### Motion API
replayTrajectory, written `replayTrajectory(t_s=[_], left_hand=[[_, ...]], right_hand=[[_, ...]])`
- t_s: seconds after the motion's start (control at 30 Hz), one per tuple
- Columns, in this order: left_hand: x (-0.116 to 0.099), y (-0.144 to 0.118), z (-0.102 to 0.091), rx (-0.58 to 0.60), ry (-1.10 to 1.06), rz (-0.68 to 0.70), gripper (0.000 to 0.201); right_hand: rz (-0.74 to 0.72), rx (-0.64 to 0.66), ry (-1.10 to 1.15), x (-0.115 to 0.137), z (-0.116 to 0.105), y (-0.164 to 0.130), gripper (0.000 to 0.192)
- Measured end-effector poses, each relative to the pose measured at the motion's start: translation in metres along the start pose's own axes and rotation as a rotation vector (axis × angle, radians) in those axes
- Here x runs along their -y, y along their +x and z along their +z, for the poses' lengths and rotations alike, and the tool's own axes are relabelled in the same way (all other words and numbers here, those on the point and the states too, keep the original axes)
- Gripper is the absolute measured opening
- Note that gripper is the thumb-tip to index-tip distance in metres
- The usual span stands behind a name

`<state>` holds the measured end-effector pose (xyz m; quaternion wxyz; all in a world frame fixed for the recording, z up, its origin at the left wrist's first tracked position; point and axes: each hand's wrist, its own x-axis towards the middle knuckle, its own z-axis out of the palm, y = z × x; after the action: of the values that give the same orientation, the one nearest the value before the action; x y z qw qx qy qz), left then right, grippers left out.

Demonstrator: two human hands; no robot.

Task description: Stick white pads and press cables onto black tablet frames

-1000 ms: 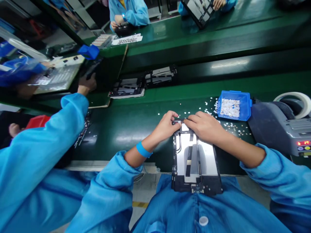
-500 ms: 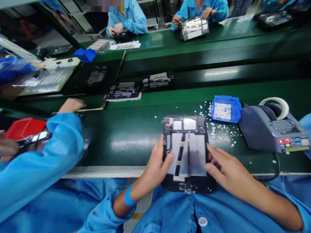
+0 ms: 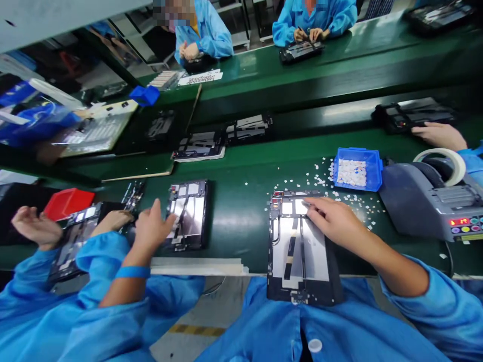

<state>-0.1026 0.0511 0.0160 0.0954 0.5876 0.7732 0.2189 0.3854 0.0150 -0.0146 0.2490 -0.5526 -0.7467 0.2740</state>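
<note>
Right hand (image 3: 332, 218), fingers flat, steadies the tablet frame (image 3: 300, 246); left hand (image 3: 151, 226), spread, should grip the second frame (image 3: 186, 213) squarely by its edges.

Right hand (image 3: 332, 218) on tablet frame (image 3: 300, 251), left hand (image 3: 151, 229) touching second frame (image 3: 188, 213)

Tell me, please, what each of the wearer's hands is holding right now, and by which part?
Nothing is gripped. The right hand rests fingertips on the top end of the near tablet frame; the left hand touches the left edge of another frame.

Glossy green bench top (image 3: 234, 221), shiny metal tablet back (image 3: 298, 246), blue plastic bin (image 3: 373, 171)
</note>
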Motion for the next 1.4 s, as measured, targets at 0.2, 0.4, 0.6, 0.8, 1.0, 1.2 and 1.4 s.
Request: replayTrajectory(t_s=[0.2,0.4,0.6,0.8,1.0,1.2,1.4], left_hand=[[-0.125,-0.045,0.082,0.305,0.059,0.741,0.032],[-0.173,-0.062,0.125,0.298,-0.003,0.85,0.025],[-0.16,-0.058,0.13,0.275,-0.334,0.744,0.017],[-0.167,-0.073,0.135,0.262,-0.515,0.518,0.016],[-0.172,-0.093,0.117,0.325,-0.504,0.327,0.021],[-0.18,-0.089,0.122,0.446,-0.609,0.088,0.018],[-0.174,-0.096,0.124,0.224,-0.34,0.355,0.014]], right_hand=[[-0.058,0.0,-0.038,0.011,0.013,0.026,0.039],[-0.046,0.005,-0.009,0.011,0.017,0.031,0.035],[-0.14,0.072,0.111,0.023,0.033,0.054,0.03],[0.047,0.127,0.324,0.034,0.047,0.063,0.008],[0.011,0.058,0.29,0.034,0.049,0.053,0.013],[-0.118,-0.025,0.082,0.032,0.059,0.048,0.019],[-0.182,-0.033,-0.005,0.032,0.063,0.043,0.023]])
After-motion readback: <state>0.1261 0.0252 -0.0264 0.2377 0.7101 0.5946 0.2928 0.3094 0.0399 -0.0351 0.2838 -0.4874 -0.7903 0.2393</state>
